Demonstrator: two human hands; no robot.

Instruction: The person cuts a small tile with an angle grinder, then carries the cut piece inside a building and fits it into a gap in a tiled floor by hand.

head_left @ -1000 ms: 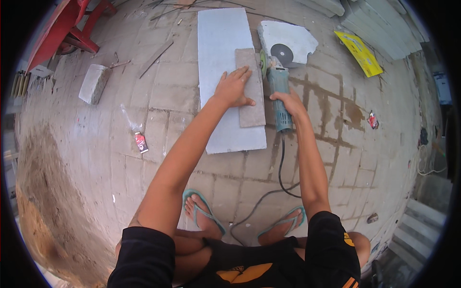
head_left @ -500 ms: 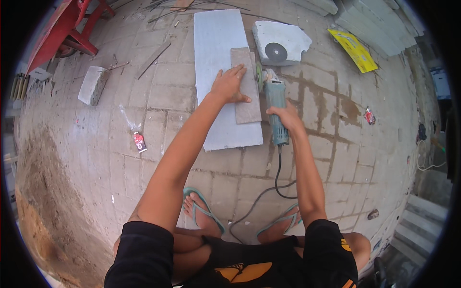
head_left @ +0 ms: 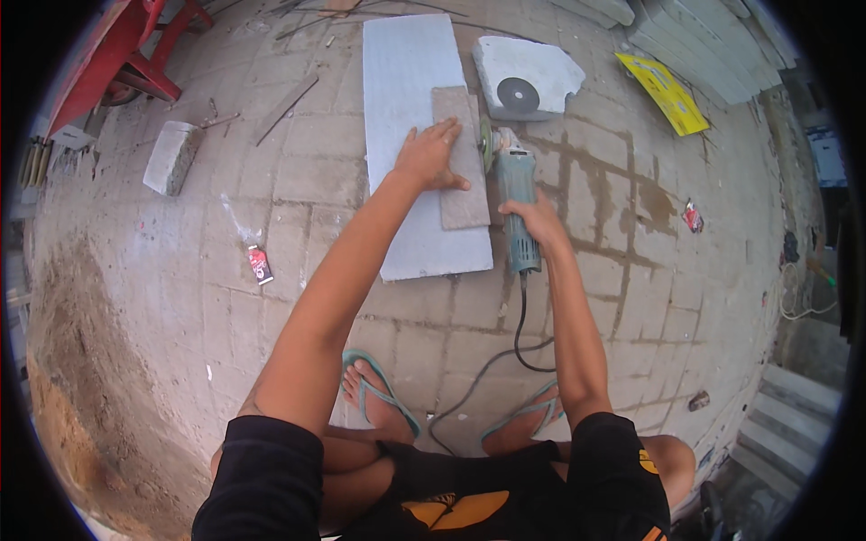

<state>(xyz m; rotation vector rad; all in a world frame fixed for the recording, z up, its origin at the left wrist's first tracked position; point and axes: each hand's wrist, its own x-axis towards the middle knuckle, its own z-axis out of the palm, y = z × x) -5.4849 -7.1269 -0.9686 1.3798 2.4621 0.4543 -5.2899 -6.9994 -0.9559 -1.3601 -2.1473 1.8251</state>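
Grey tile (head_left: pixel 466 200) is lying on the slab (head_left: pixel 406 72) under the spread left hand (head_left: pixel 428 165); the right hand (head_left: pixel 536 218), wrapping the grinder (head_left: pixel 517 173), is drawing its disc (head_left: pixel 486 144) bodyward, alongside a nearer stretch of tile.

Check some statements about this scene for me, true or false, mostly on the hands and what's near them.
1. The right hand holds the grinder. True.
2. The left hand is on the grinder too. False: it rests on the tile.
3. The tile lies on the slab. True.
4. The yellow sheet lies left of the slab. False: it is to the right.
5. The dark disc lies on the white block. True.
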